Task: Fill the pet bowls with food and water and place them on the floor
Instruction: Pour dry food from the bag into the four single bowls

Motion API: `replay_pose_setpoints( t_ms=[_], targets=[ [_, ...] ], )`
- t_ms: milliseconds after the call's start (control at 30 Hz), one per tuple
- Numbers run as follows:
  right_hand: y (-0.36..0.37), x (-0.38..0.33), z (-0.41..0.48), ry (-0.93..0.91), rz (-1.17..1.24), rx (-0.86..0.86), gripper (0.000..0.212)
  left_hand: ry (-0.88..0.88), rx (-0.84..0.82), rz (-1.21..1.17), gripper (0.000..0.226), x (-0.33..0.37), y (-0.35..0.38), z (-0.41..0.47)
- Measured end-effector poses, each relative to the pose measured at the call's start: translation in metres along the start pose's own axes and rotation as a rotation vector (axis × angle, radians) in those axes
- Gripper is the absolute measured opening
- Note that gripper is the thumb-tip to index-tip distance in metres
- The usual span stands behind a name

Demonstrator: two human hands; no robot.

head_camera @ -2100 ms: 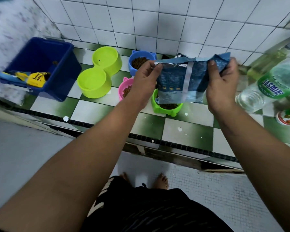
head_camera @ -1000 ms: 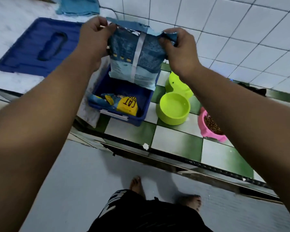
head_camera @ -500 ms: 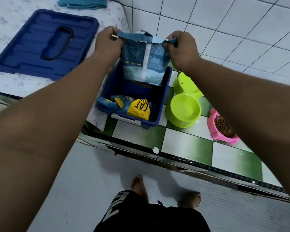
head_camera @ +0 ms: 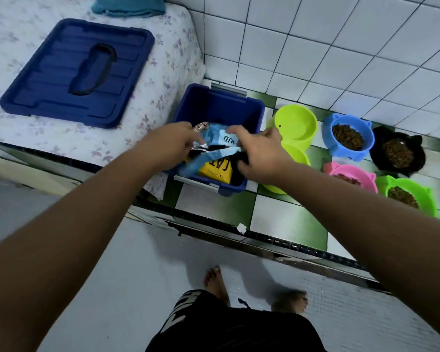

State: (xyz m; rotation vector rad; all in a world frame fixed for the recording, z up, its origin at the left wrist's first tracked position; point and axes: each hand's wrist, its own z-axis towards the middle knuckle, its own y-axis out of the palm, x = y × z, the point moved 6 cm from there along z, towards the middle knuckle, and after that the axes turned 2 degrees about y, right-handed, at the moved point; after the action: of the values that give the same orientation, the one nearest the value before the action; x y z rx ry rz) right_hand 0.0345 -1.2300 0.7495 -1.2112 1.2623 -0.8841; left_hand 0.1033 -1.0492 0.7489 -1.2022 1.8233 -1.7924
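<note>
Head view. Since half a second earlier, the food bag (head_camera: 211, 134) has dropped from above the blue bin (head_camera: 224, 99) into it, and both hands have come down with it. The left hand (head_camera: 173, 141) pinches the bag's crumpled silvery edge between curled fingers. The right hand (head_camera: 259, 153) bends its fingers over the bag's other end, though its palm hides the actual contact. The bag is folded and blurred, with only part of its print legible, and it partly covers a yellow pouch (head_camera: 216, 170) marked "CAT". The right forearm hides the near half of the lime double bowl (head_camera: 296, 125), which appears empty. At 3 o'clock from the bin, on the checked counter (head_camera: 277, 217), stand a blue bowl (head_camera: 348, 137), a black bowl (head_camera: 396, 153), a pink bowl (head_camera: 351, 177) and a green bowl (head_camera: 407, 196). All four have cat-ear rims and hold brown kibble. The bin's lid (head_camera: 79, 72) lies at 10 o'clock from the bin.
</note>
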Motion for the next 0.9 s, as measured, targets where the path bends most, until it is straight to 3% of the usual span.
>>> replay_pose_setpoints(
  t_ms=[133,300,500,767,900],
  targets=[
    [0.022,-0.011,0.001,-0.070,-0.295,-0.208,0.053,0.027,-0.181,0.277,0.037,0.008,0.017,-0.006],
    [0.029,-0.010,0.005,-0.014,-0.279,-0.243,0.053,-0.027,-0.184,0.287,0.045,0.009,0.020,0.001],
    [0.027,-0.009,0.000,0.077,-0.098,-0.116,0.048,-0.058,-0.158,0.234,0.037,0.014,0.016,0.004],
    [-0.012,0.017,-0.001,0.207,0.179,0.225,0.041,-0.036,0.184,0.017,0.035,0.064,-0.016,0.032],
    [-0.025,0.048,-0.020,0.273,0.276,0.312,0.030,0.061,0.219,-0.053,0.029,0.112,-0.009,0.046]
  ],
)
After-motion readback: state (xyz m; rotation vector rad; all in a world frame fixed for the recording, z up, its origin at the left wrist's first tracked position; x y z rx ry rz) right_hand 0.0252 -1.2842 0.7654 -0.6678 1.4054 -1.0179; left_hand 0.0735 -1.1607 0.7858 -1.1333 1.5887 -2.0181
